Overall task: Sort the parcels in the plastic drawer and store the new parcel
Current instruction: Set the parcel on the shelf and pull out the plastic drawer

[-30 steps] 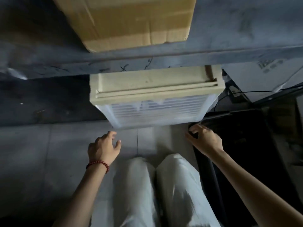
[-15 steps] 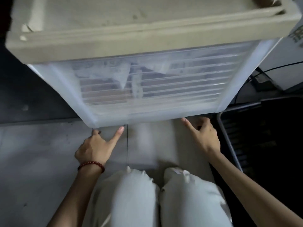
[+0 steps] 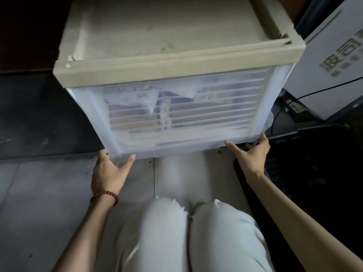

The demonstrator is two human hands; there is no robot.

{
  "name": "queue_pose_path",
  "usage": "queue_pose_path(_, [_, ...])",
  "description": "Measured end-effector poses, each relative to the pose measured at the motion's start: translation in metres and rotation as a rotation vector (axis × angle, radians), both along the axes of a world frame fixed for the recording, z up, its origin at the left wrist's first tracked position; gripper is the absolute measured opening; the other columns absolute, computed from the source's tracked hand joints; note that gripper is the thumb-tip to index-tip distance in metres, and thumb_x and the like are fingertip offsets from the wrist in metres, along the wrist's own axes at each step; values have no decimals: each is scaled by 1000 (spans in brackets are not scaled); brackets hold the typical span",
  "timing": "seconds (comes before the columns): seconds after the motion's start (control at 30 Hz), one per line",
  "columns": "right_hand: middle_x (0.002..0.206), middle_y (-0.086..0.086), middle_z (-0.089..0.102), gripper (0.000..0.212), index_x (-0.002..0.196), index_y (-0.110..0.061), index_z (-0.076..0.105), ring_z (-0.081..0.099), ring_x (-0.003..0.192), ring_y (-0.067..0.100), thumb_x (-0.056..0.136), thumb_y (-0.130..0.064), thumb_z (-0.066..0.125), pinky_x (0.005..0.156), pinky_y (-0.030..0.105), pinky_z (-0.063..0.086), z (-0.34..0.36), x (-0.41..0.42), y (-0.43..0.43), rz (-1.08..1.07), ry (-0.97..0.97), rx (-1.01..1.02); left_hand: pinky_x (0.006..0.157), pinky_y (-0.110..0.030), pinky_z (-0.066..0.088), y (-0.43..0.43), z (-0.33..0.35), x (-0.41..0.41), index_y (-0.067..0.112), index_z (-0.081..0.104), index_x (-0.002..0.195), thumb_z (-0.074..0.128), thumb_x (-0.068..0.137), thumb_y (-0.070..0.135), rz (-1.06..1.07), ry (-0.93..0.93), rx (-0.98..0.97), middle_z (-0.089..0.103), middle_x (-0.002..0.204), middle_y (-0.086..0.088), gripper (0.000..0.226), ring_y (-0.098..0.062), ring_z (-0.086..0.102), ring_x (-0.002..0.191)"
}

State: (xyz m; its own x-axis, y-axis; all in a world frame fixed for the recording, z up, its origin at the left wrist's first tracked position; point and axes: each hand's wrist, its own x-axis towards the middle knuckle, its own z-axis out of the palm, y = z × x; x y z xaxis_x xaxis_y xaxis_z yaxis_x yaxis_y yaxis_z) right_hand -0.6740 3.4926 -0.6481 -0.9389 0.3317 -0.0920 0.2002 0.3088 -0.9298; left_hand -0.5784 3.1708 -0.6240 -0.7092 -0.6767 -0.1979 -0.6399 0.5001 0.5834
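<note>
The grey tiled floor (image 3: 49,193) runs across the lower left of the frame, from the drawer's front edge toward the person. The plastic drawer (image 3: 176,46), beige top over a translucent ribbed front, fills the upper centre; its right edge stands just beside a white carton (image 3: 324,65), its left edge borders dark ground. Parcels (image 3: 137,99) in pale wrapping and brown card show blurred through the front. The carton bears large grey Chinese characters, cut by the frame edge. Left hand (image 3: 108,173) and right hand (image 3: 251,156) each straddle a lower front corner, fingers spread and straight, touching the bottom edge. A black cable (image 3: 314,91) crosses the carton.
</note>
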Motion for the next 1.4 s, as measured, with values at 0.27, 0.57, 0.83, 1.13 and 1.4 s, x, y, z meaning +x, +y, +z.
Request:
queue_pose_path(0.27, [145,13,20,111,149,-14,21,33,133,28,63,-33,89,112,39,35,22,45,22,56,-8,53,90,-51,50,13,25,55,34,16,141,76,59,63,-72,115,74,49,139,-6,106,-32,56,113])
queue_pose_path(0.57, [128,-3,24,103,146,-20,30,55,106,21,62,-30,90,93,28,48,60,98,49,115,163,30,88,-45,52,14,67,101,38,19,144,84,58,55,-143,193,5,58,131,-5,109,-28,59,111])
queue_pose_path(0.83, [125,0,31,94,138,-16,39,51,96,15,60,-29,89,89,24,47,99,112,59,125,278,54,82,-41,53,16,103,121,31,35,137,76,62,64,-148,209,-74,62,125,1,91,-26,61,106])
queue_pose_path(1.13, [121,-3,36,89,131,-14,44,44,88,-20,59,-42,88,77,14,42,133,113,67,131,358,157,81,-36,50,21,120,128,26,47,136,72,69,60,-92,362,-126,65,119,-5,79,-27,61,106])
queue_pose_path(1.4, [120,8,57,93,140,-17,38,57,82,7,64,-43,85,81,34,54,129,101,60,109,292,101,72,-33,45,32,114,120,27,46,134,68,69,65,-76,344,-195,58,126,-5,78,-23,60,106])
